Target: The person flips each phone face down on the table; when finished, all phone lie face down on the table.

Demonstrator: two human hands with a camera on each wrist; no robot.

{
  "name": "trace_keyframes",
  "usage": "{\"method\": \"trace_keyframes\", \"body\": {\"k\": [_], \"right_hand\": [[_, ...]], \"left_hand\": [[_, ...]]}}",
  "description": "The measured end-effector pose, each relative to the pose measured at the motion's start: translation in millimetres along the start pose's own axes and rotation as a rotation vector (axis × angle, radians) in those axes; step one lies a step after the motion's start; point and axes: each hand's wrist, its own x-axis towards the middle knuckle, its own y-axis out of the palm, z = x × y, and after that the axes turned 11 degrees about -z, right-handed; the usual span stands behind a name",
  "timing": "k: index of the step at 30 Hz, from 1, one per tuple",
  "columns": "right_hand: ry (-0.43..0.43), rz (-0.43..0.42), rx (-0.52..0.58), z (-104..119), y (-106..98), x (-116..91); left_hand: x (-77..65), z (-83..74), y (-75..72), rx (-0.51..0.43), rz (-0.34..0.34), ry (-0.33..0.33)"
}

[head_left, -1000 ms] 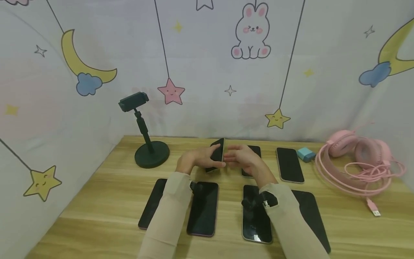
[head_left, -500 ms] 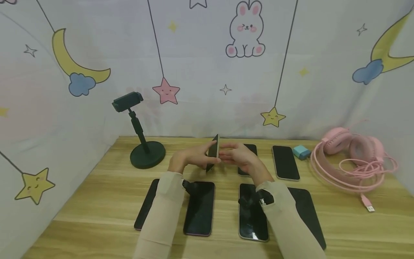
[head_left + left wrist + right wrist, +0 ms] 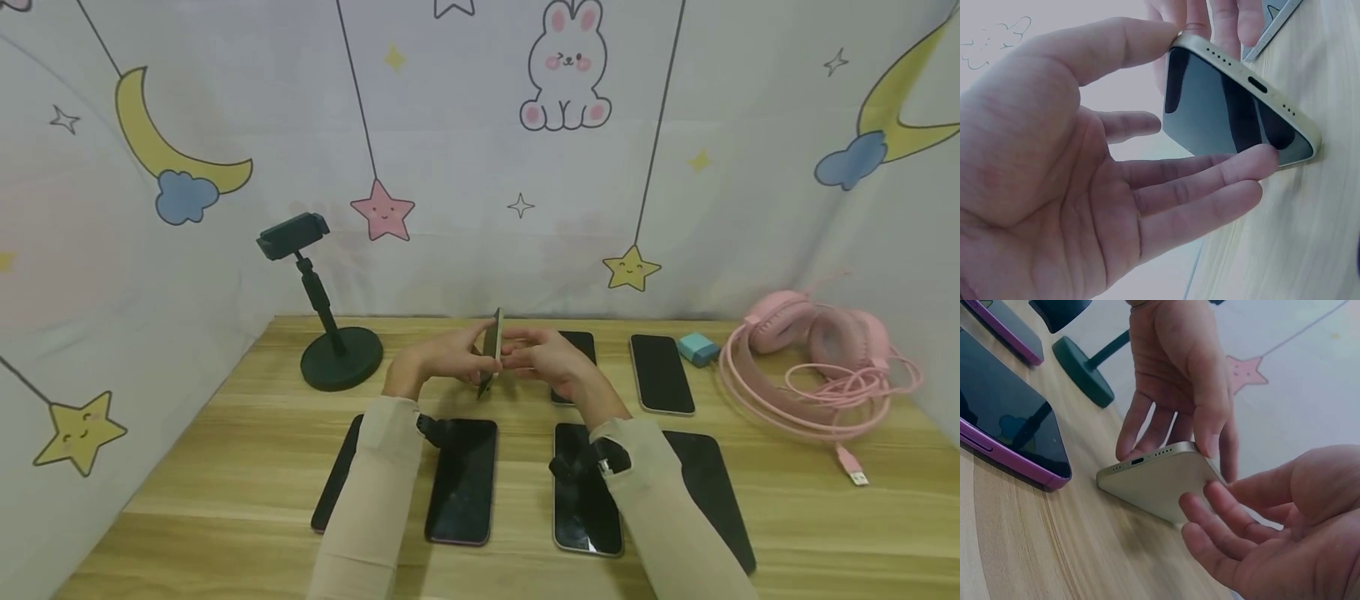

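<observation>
A smartphone (image 3: 491,350) with a pale gold frame stands tilted on edge above the table's back half. My left hand (image 3: 450,354) holds it, thumb at a corner of the frame and fingertips against the dark screen (image 3: 1204,106). The charging port end faces the left wrist camera. My right hand (image 3: 551,358) is on the other side, its loosely bent fingers at the phone's pale back (image 3: 1166,484); how firmly they touch is unclear. Several phones lie face up around the forearms, including a purple-edged one (image 3: 461,483) and a pale-edged one (image 3: 588,500).
A dark green stand (image 3: 341,358) is at the back left. Further right lie a phone (image 3: 662,375), a blue charger block (image 3: 698,351) and pink headphones (image 3: 817,333) with a coiled cable. A large dark flat device (image 3: 708,492) is partly under the right sleeve. A printed curtain hangs behind.
The held phone has turned until its narrow edge faces the head camera. Both hands stay around it, the right fingers close to its back. The head view has shifted slightly.
</observation>
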Motion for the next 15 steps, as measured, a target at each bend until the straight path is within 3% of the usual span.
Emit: {"method": "trace_keyframes", "body": {"k": [15], "right_hand": [[0.043,0.096,0.002,-11,4,4]], "left_hand": [[-4.9,3.8,-10.2,-0.075,-0.025,-0.039]]}}
